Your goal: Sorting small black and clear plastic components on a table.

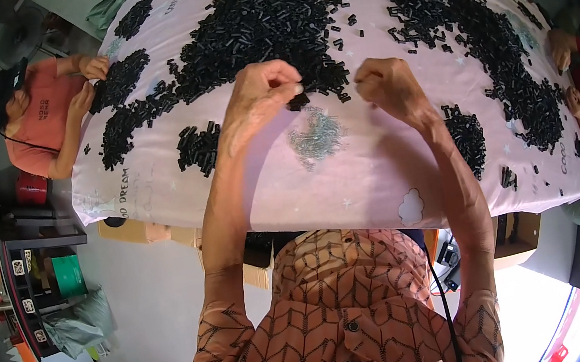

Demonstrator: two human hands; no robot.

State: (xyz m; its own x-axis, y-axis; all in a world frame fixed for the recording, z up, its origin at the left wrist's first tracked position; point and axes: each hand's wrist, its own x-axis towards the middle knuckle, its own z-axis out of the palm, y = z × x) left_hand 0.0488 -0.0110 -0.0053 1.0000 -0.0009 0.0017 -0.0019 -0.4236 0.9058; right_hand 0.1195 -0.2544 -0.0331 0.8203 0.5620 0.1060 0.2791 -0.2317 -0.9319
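Over the table's middle, my left hand (264, 96) is closed, thumb and fingers pinched together. A small black part (299, 101) shows at its fingertips, against the edge of a big heap of short black tube-like parts (259, 27). My right hand (395, 88) is held up to the right, its fingers curled closed; anything in them is hidden. Between the hands and nearer to me lies a loose pile of thin silvery pins (317, 136). Smaller heaps of black parts lie beside my left forearm (199, 149) and my right forearm (466, 139).
A pale pink printed cloth (372, 192) covers the table. At the left, a person in a cap (39, 115) handles black parts; another person's hands (568, 71) are at the right edge by a long heap (501, 58). Cardboard boxes (135, 230) stand under the near edge.
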